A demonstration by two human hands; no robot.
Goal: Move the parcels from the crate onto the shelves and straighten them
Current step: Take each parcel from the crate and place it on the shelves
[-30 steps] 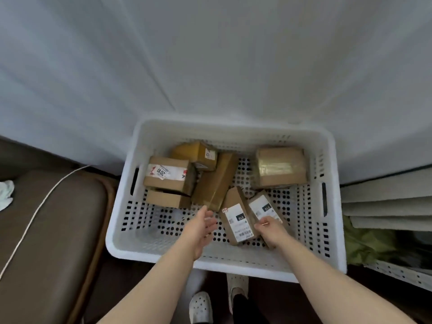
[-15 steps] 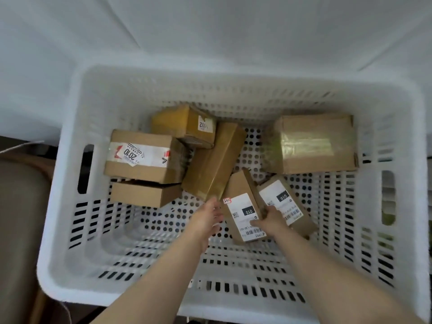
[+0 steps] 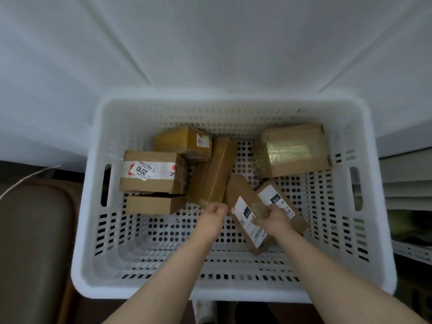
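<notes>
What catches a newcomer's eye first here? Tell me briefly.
A white crate fills the middle, brown parcels heaped at its far side. At its centre the right hand grips a labelled parcel; the left hand sits at the near end of a long parcel.

Seven parcels (image 3: pixel 152 183), one crate (image 3: pixel 257 293)

Soft, even, dimmish light; faint shadows under parcels; slight overall blur; wide-angle bending at edges; glare on tape.
</notes>
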